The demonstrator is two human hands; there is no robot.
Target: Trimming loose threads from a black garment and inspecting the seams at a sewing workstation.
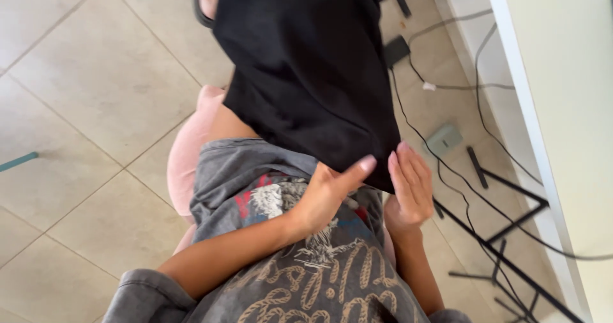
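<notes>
i'm holding the lower edge of the black cloth [306, 74], my left hand [329, 192] pinching it, my right hand [408, 189] flat and open against it. next calls for a firm 2-handed grip.

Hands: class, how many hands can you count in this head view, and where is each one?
2. The left hand pinches the lower edge of the black cloth, thumb on top. The right hand lies flat against the same edge, beside it. None seem hidden.
</notes>
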